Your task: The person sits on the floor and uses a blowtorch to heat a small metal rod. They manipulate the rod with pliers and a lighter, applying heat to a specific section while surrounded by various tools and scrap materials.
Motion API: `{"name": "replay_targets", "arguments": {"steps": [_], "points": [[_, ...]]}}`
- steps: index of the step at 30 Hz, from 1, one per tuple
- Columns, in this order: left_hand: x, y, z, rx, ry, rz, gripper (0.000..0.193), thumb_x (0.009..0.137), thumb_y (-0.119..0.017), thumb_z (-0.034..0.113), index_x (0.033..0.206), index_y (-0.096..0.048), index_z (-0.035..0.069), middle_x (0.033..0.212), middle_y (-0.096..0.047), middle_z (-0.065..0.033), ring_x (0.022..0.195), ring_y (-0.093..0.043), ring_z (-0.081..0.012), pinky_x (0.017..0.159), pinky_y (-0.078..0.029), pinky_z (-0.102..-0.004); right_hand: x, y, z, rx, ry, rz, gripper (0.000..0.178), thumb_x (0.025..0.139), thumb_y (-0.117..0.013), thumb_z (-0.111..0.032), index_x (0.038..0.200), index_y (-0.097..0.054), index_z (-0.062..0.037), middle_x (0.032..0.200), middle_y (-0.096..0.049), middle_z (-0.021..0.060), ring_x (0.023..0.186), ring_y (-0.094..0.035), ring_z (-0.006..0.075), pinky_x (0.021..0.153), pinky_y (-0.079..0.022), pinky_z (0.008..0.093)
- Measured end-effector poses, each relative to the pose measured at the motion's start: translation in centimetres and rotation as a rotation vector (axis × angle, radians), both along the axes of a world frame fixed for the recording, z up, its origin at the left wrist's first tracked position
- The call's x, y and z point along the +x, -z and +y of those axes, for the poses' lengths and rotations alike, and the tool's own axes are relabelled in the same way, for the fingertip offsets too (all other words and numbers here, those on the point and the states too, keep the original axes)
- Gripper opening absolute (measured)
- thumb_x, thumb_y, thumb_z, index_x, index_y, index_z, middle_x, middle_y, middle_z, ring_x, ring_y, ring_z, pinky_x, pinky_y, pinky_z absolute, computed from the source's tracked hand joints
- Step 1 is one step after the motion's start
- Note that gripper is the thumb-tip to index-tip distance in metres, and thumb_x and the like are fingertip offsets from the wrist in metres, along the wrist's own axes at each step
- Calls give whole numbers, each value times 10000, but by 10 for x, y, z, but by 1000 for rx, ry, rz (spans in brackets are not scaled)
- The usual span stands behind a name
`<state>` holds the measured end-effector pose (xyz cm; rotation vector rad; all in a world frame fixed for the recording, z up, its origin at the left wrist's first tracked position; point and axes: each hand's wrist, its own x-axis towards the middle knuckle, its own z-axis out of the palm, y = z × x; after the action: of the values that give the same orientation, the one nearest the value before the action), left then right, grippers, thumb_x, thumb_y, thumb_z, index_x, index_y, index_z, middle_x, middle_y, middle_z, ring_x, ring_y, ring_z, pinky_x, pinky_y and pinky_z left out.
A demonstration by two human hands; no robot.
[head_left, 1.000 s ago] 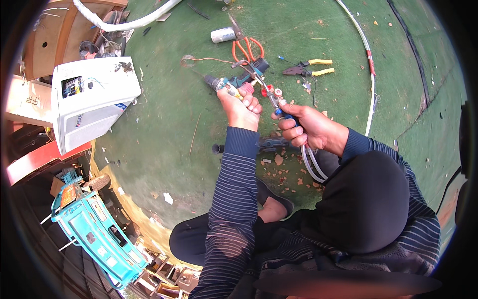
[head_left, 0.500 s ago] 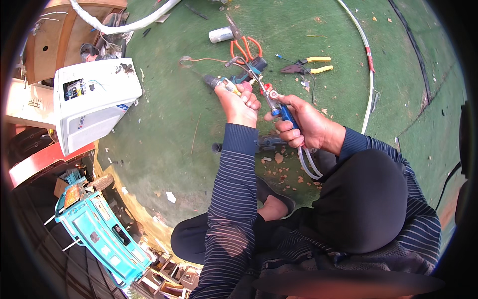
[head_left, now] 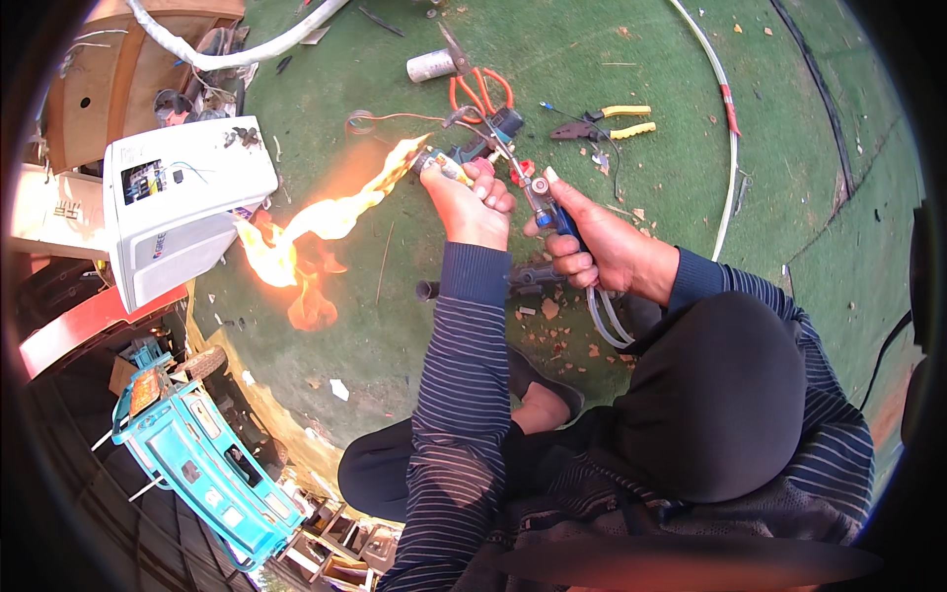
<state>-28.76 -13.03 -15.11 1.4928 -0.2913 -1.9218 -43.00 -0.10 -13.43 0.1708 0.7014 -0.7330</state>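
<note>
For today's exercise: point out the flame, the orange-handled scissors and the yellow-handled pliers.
flame (head_left: 326,219): head view, on the bright yellow middle.
orange-handled scissors (head_left: 480,89): head view, on the orange handle loops.
yellow-handled pliers (head_left: 619,120): head view, on the yellow grips.

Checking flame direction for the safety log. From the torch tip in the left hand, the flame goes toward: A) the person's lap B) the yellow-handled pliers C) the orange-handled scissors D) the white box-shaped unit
D: the orange flame leaves the torch tip held in the left hand and sweeps left and down toward the white box-shaped unit, away from the tools.
</note>
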Motion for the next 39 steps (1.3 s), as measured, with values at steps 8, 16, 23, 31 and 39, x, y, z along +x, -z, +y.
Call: {"name": "replay_targets", "arguments": {"steps": [8, 16, 23, 31, 39], "points": [[-7, 8, 67, -280, -38, -230, 510, 1007, -580, 572, 826, -547, 96, 609, -454, 54, 490, -413, -85, 461, -327, -286, -17, 9, -11, 37, 203, -35, 591, 1004, -462, -714, 1062, -597, -141, 633, -347, -95, 463, -268, 34, 404, -182, 209], [-50, -25, 66, -658, 501, -382, 250, 909, -814, 123, 1078, -699, -20, 845, -676, 18, 722, -601, -43, 619, -496, -219, -25, 25, -7, -24, 338, -74, 226, 1019, -441, -375, 866, -475, -212, 706, -420, -91, 523, -327, 37, 419, -215, 209], [-60, -23, 60, -768, 512, -377, 287, 920, -803, 136, 1110, -691, -47, 897, -723, -29, 755, -633, -53, 642, -518, -228, -32, 27, -5, -74, 430, -11, 208, 1072, -469, -299, 898, -492, -189, 733, -428, -90, 537, -338, 21, 428, -219, 192], [-79, -16, 51, -914, 587, -512, 194, 911, -793, 104, 1033, -734, -35, 860, -726, -12, 727, -613, -46, 622, -518, -246, -36, 23, 0, -139, 427, 34, 217, 1091, -472, -274, 909, -510, -161, 747, -424, -94, 549, -344, -1, 423, -231, 172], [-79, -7, 50, -1002, 590, -546, 241, 911, -800, 96, 1083, -731, -57, 918, -756, -38, 798, -642, -55, 685, -540, -249, -38, 20, 1, -151, 419, 41, 218, 1086, -499, -264, 899, -515, -154, 729, -424, -92, 536, -343, -3, 418, -233, 170]]}}
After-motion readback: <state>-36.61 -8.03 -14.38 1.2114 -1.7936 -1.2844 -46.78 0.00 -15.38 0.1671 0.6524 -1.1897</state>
